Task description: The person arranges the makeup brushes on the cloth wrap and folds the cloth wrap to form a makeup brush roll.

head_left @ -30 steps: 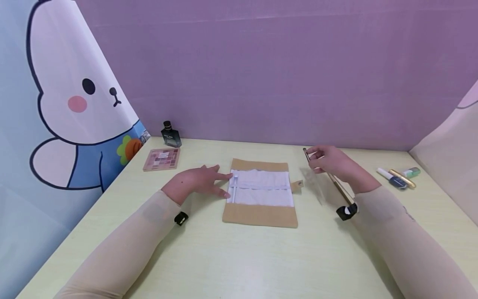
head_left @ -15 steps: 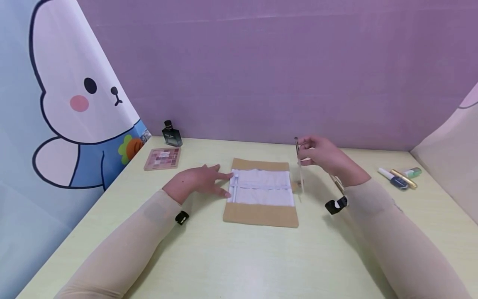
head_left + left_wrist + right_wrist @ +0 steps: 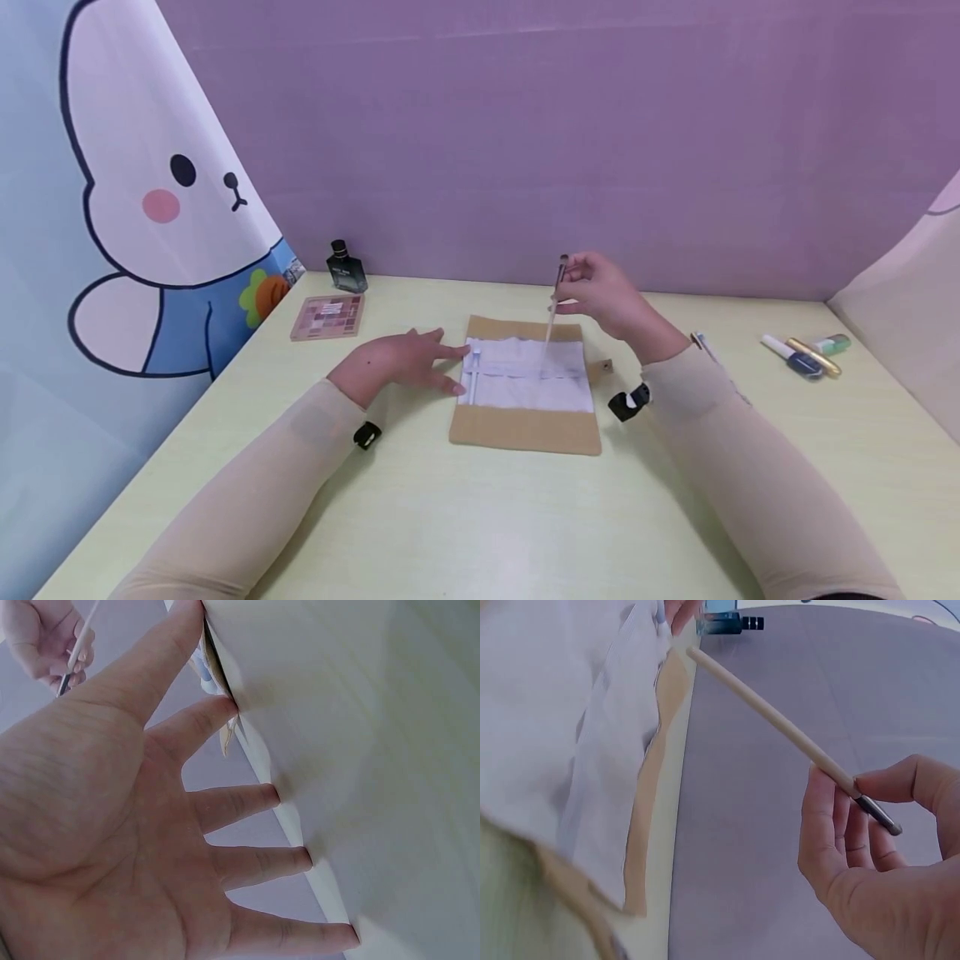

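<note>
My right hand point(image 3: 600, 296) pinches a makeup brush point(image 3: 776, 720) between thumb and fingers, near its dark metallic end. The pale handle slants down over the white pocket of a tan cloth brush roll point(image 3: 525, 431), which lies unrolled on the table. At the roll's left edge rests my left hand point(image 3: 405, 362), thumb and index fingertips right at the fabric. In the left wrist view its fingers point(image 3: 232, 808) are spread and straight. A slim white stick point(image 3: 474, 379) sits in the leftmost slot of the roll. A snap strap point(image 3: 600, 369) sticks out on the right side.
An eyeshadow palette point(image 3: 327, 318) and a dark perfume bottle point(image 3: 347, 268) stand at the back left. Several small cosmetic tubes point(image 3: 813, 358) lie at the right. Part of a thin stick point(image 3: 703, 343) shows beside my right sleeve. A purple cloth backdrop point(image 3: 525, 150) rises behind the table.
My right hand has moved left with the brush, from beside the roll to above its pocket, and the brush has tilted the other way. The left hand has stayed put.
</note>
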Action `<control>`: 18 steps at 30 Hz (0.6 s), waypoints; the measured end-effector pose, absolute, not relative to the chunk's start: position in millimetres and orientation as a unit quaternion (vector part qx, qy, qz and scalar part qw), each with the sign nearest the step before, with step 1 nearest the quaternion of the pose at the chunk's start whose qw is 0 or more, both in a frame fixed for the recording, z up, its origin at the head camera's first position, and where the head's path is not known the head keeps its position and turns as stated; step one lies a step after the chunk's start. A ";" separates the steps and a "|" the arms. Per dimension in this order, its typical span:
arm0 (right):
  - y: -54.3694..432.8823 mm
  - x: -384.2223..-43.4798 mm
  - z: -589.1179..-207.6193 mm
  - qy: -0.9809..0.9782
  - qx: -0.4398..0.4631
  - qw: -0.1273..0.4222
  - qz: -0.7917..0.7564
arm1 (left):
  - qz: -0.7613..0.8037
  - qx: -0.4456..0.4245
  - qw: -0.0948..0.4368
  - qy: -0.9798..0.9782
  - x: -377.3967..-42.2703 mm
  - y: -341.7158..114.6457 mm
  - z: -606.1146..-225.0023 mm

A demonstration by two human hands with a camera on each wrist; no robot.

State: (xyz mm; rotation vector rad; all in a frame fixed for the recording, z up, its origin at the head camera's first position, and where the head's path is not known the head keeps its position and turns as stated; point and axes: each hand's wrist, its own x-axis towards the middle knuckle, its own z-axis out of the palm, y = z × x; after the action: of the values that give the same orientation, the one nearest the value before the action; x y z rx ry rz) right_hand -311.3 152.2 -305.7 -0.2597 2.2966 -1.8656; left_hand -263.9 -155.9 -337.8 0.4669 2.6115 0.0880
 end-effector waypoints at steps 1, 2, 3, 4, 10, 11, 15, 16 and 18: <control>148.8 -312.3 -306.3 0.768 -0.087 0.086 -0.629 | 0.032 0.171 0.242 0.955 -264.0 -155.9 -337.8; 145.7 -313.4 -307.3 0.766 -0.087 0.087 -0.631 | 0.032 0.172 0.241 0.955 -264.2 -156.0 -337.9; 142.8 -314.1 -308.3 0.765 -0.086 0.089 -0.632 | 0.030 0.172 0.241 0.955 -264.2 -156.1 -338.0; 140.2 -314.9 -309.3 0.764 -0.087 0.090 -0.633 | 0.030 0.173 0.241 0.955 -264.2 -156.1 -338.0; 126.5 -318.1 -317.6 0.757 -0.089 0.093 -0.641 | 0.030 0.175 0.235 0.956 -264.0 -155.7 -338.2; 124.2 -318.7 -319.1 0.755 -0.088 0.093 -0.643 | 0.031 0.176 0.234 0.956 -263.9 -155.5 -338.0; 115.8 -321.2 -323.4 0.753 -0.084 0.092 -0.646 | 0.032 0.173 0.235 0.956 -262.9 -154.6 -336.5; 113.5 -321.9 -324.2 0.753 -0.081 0.093 -0.647 | 0.032 0.173 0.235 0.956 -262.9 -154.7 -336.4; 109.5 -323.3 -325.9 0.754 -0.086 0.091 -0.645 | 0.030 0.173 0.235 0.956 -263.1 -155.0 -336.7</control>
State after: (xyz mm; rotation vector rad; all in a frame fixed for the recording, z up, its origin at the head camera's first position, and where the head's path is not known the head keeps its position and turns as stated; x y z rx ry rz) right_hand -323.3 109.5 -325.9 -0.2560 2.2400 -1.9164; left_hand -263.1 -155.0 -336.7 0.4739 2.6232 0.0822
